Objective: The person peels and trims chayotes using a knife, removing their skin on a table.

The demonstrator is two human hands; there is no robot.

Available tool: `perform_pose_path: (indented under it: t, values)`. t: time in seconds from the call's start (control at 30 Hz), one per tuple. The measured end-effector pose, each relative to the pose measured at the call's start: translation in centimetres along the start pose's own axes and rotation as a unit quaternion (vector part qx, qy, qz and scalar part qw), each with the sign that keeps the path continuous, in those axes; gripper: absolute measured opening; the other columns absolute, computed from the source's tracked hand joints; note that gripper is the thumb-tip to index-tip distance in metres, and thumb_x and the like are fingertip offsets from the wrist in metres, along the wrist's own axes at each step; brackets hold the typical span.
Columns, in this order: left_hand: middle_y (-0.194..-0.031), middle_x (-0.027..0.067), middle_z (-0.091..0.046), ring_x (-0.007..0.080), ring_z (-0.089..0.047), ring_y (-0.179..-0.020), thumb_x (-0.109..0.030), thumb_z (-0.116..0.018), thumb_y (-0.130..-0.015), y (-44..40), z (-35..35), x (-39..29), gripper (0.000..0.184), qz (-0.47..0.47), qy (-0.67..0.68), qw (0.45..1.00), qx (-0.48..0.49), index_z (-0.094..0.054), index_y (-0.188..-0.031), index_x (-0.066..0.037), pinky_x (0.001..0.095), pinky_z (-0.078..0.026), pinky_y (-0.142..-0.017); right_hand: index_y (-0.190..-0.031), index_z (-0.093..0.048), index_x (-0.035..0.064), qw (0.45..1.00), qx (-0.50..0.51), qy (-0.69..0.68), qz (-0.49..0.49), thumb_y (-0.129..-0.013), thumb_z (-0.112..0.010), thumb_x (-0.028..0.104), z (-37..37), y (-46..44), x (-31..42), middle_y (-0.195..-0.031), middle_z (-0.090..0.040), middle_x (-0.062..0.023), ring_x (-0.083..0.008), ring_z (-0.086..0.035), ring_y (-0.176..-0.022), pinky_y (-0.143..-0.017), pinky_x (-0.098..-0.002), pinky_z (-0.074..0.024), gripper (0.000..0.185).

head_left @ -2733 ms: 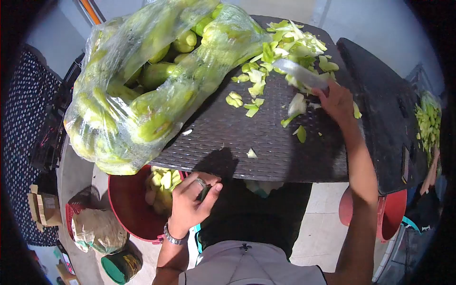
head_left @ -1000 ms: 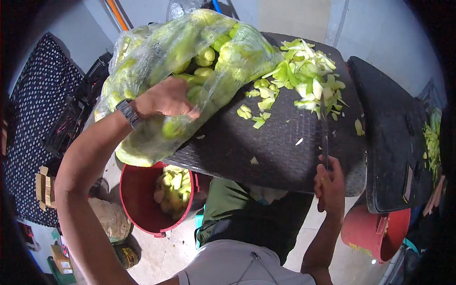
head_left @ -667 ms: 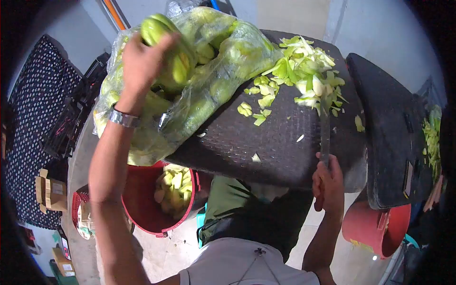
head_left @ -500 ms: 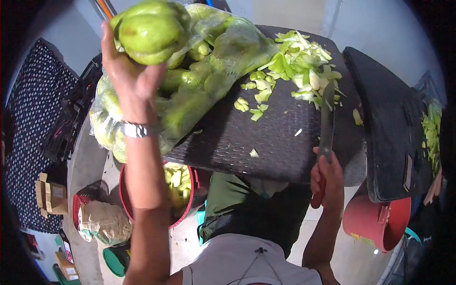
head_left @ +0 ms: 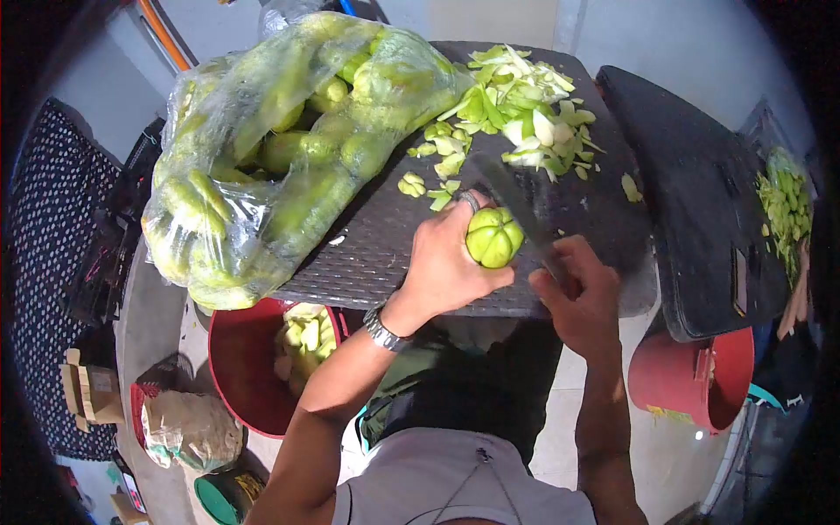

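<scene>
My left hand (head_left: 446, 262) is wrapped round a green chayote (head_left: 494, 238), its creased end turned up, over the front part of the dark woven-pattern table (head_left: 376, 254). Closed on the handle of a knife (head_left: 516, 206), my right hand (head_left: 582, 297) is just to the right of it. The blade points up and away to the left, close beside the chayote; I cannot tell whether it touches. A clear plastic bag (head_left: 350, 188) full of chayotes lies on the table's left side. Pale green peelings (head_left: 534, 118) are heaped at the back right.
Below the table's left edge, a red bucket (head_left: 249, 376) holds pale peeled pieces (head_left: 306, 337). Another red bucket (head_left: 669, 385) lies tipped at the right, under a dark folded tabletop or chair back (head_left: 700, 210). A brown sack (head_left: 188, 429) and cardboard box (head_left: 92, 389) stand lower left.
My left hand has brought the chayote from above the bag down to the table's front middle. The knife has swung left towards it. The view has shifted slightly.
</scene>
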State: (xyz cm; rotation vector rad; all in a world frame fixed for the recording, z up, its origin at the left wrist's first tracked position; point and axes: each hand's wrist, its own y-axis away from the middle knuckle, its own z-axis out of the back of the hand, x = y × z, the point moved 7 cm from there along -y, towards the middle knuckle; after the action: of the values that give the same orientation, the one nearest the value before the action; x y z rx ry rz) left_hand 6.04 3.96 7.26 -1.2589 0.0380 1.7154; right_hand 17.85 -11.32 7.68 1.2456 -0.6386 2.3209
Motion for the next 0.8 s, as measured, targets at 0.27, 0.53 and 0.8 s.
perform_pose_path:
  t: [0.27, 0.53, 0.8]
  values:
    - [-0.103, 0.0126, -0.072, 0.0229, -0.072, -0.094, -0.03, -0.089, -0.078, 0.4, -0.9, 1.7, 0.055, 0.028, 0.138, 0.99, 0.005, -0.06, -0.116, -0.001, 0.0358, -0.057, -0.083, -0.158, -0.041, 0.0136, 0.966, 0.04, 0.209, 0.144, -0.071, -0.079, 0.073, -1.1, -0.8, 2.7, -0.061, -0.062, -0.0055, -0.0235, -0.068, -0.057, -0.058, -0.0366, -0.0528, 0.112]
    - [-0.096, 0.0124, -0.067, 0.0247, -0.068, -0.087, -0.027, -0.083, -0.085, 0.6, -0.6, 1.0, 0.041, -0.08, 0.025, 0.996, -0.011, -0.062, -0.108, 0.001, 0.0354, -0.054, -0.079, -0.159, -0.04, 0.0116, 0.946, 0.013, 0.255, 0.201, -0.071, -0.075, 0.078, -1.4, -1.1, 2.8, -0.063, -0.064, -0.0064, -0.025, -0.069, -0.058, -0.057, -0.0363, -0.053, 0.116]
    - [-0.099, 0.0128, -0.074, 0.0206, -0.073, -0.087, -0.032, -0.085, -0.081, 0.7, -0.6, 1.8, 0.047, -0.022, 0.064, 0.998, -0.005, -0.063, -0.111, -0.003, 0.0361, -0.057, -0.079, -0.157, -0.042, 0.011, 0.939, 0.074, 0.284, 0.179, -0.073, -0.078, 0.074, -1.2, -1.9, 4.0, -0.064, -0.063, -0.0057, -0.0261, -0.068, -0.056, -0.055, -0.0375, -0.0523, 0.111]
